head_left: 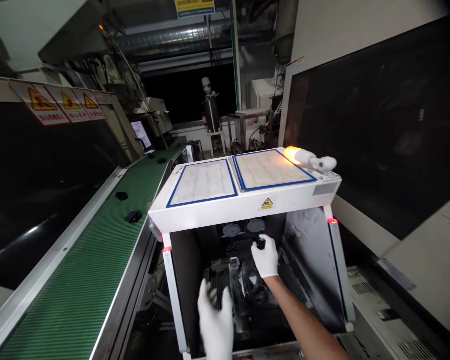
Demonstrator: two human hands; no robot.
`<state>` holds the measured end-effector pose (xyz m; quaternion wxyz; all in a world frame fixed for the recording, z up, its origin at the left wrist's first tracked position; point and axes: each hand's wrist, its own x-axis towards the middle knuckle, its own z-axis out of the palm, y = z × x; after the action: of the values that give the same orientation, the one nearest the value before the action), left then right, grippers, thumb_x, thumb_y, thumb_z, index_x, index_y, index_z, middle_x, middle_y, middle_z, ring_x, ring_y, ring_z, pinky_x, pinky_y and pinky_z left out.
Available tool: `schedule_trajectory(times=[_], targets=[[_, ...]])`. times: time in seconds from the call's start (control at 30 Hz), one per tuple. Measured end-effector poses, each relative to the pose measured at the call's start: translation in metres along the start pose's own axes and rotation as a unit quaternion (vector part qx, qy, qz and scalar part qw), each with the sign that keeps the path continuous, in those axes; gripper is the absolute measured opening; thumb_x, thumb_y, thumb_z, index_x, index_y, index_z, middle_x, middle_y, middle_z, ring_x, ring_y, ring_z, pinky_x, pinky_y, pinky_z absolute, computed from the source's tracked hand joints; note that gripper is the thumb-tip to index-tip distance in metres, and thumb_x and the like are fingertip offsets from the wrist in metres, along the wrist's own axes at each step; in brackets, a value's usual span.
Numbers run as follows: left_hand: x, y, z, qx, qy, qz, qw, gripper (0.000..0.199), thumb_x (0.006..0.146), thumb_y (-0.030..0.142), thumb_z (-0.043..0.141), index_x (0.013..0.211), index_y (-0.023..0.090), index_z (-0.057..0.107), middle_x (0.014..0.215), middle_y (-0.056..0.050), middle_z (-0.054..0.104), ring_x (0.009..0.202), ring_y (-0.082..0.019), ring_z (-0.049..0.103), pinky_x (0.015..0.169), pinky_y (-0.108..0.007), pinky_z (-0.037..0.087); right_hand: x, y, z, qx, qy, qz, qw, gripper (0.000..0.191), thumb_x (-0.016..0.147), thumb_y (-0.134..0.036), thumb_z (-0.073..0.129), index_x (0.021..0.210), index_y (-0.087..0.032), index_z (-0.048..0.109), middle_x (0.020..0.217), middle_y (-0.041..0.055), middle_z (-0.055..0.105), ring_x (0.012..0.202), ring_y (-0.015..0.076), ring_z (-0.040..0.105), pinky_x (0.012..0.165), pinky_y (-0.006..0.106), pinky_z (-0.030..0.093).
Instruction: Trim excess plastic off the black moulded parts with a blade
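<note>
Hands, both in white gloves, reach into the open front of a white machine enclosure (243, 202) at lower centre of the frame. Right hand (265, 256), bare forearm running in from the lower right, is clenched on a small black part (261, 244) at the middle of the cavity. Left hand (215, 320), at the bottom edge of the frame, is released, fingers spread, holding nothing, just in front of a black ribbed block (220, 282) on the cavity floor. Directly above the right hand, two round grey discs (243, 229) sit side by side under the enclosure roof. The roof carries two blue-bordered sheets (240, 177), a yellow warning triangle (267, 203) on its front face, and a glowing orange lamp (293, 154) at its right rear corner. Small red lights (332, 220) mark the front uprights. At the left of the frame a green ribbed conveyor belt (90, 270) runs toward the background, with small black pieces (133, 216) lying on it. Upper left: red-and-yellow hazard labels (62, 104) on a dark machine panel. A dark panel (378, 115) fills the right of the frame
</note>
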<state>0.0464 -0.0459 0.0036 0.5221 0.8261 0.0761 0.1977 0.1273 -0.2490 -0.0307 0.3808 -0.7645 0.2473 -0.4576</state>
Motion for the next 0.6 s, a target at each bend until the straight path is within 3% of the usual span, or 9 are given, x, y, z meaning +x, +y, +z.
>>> schedule_trajectory(times=[0.07, 0.13, 0.2, 0.27, 0.33, 0.47, 0.53, 0.6], targets=[[0.022, 0.015, 0.043, 0.004, -0.015, 0.061, 0.998, 0.071, 0.082, 0.044, 0.069, 0.145, 0.018, 0.048, 0.137, -0.018, 0.060, 0.124, -0.030, 0.064, 0.105, -0.046, 0.056, 0.002, 0.007, 0.005, -0.004, 0.019, -0.037, 0.999, 0.025, 0.085, -0.034, 0.052, 0.096, -0.017, 0.065, 0.094, 0.0081, 0.059, 0.083, 0.0231, 0.061, 0.074, 0.035, 0.051], [0.042, 0.028, 0.084, 0.021, -0.017, 0.118, 0.993, 0.069, 0.081, 0.041, 0.071, 0.142, 0.016, 0.051, 0.142, -0.020, 0.055, 0.130, -0.032, 0.059, 0.109, -0.047, 0.053, 0.006, 0.012, 0.004, -0.002, 0.015, -0.085, 0.996, 0.019, 0.086, -0.031, 0.052, 0.091, -0.018, 0.066, 0.092, 0.0065, 0.058, 0.080, 0.0208, 0.060, 0.070, 0.032, 0.049], [0.056, 0.035, 0.115, 0.030, -0.012, 0.135, 0.990, 0.049, 0.082, 0.035, 0.068, 0.127, 0.017, 0.062, 0.129, -0.017, 0.062, 0.118, -0.030, 0.065, 0.101, -0.044, 0.057, 0.010, 0.015, 0.002, 0.001, -0.002, -0.127, 0.992, 0.015, 0.086, -0.027, 0.053, 0.087, -0.020, 0.067, 0.091, 0.0045, 0.057, 0.078, 0.0184, 0.060, 0.068, 0.029, 0.049], [0.063, 0.035, 0.136, 0.035, 0.003, 0.120, 0.992, 0.020, 0.084, 0.029, 0.060, 0.099, 0.017, 0.068, 0.101, -0.011, 0.067, 0.095, -0.025, 0.069, 0.087, -0.041, 0.059, 0.012, 0.014, 0.001, 0.007, -0.012, -0.151, 0.989, 0.012, 0.086, -0.023, 0.054, 0.084, -0.021, 0.066, 0.090, 0.0030, 0.056, 0.076, 0.0166, 0.060, 0.068, 0.028, 0.049], [0.065, 0.031, 0.146, 0.039, 0.030, 0.100, 0.994, 0.009, 0.083, 0.025, 0.056, 0.079, 0.019, 0.061, 0.081, -0.005, 0.062, 0.077, -0.021, 0.065, 0.077, -0.037, 0.056, 0.011, 0.009, 0.005, 0.013, 0.008, -0.144, 0.989, 0.011, 0.086, -0.020, 0.054, 0.084, -0.020, 0.065, 0.089, 0.0028, 0.057, 0.077, 0.0162, 0.061, 0.070, 0.027, 0.050], [0.065, 0.025, 0.150, 0.039, 0.075, 0.087, 0.993, 0.007, 0.078, 0.022, 0.059, 0.075, 0.021, 0.052, 0.072, 0.000, 0.057, 0.066, -0.017, 0.058, 0.067, -0.032, 0.050, 0.008, 0.002, 0.014, -0.004, 0.089, -0.078, 0.993, 0.009, 0.081, -0.016, 0.056, 0.087, -0.019, 0.062, 0.087, 0.0033, 0.057, 0.075, 0.0173, 0.058, 0.066, 0.028, 0.047], [0.068, 0.033, 0.147, 0.039, 0.077, 0.108, 0.990, 0.007, 0.079, 0.022, 0.059, 0.075, 0.021, 0.053, 0.072, 0.000, 0.056, 0.066, -0.017, 0.057, 0.066, -0.031, 0.048, 0.008, 0.005, 0.012, -0.013, 0.086, -0.079, 0.993, 0.008, 0.081, -0.015, 0.056, 0.084, -0.019, 0.062, 0.087, 0.0031, 0.056, 0.074, 0.0171, 0.058, 0.065, 0.028, 0.045], [0.075, 0.047, 0.143, 0.035, 0.064, 0.146, 0.987, 0.009, 0.080, 0.023, 0.060, 0.073, 0.021, 0.055, 0.073, -0.001, 0.057, 0.069, -0.017, 0.058, 0.069, -0.031, 0.049, 0.010, 0.009, 0.007, -0.013, 0.043, -0.113, 0.993, 0.007, 0.084, -0.018, 0.056, 0.083, -0.020, 0.063, 0.087, 0.0025, 0.056, 0.073, 0.0160, 0.059, 0.065, 0.028, 0.045]])
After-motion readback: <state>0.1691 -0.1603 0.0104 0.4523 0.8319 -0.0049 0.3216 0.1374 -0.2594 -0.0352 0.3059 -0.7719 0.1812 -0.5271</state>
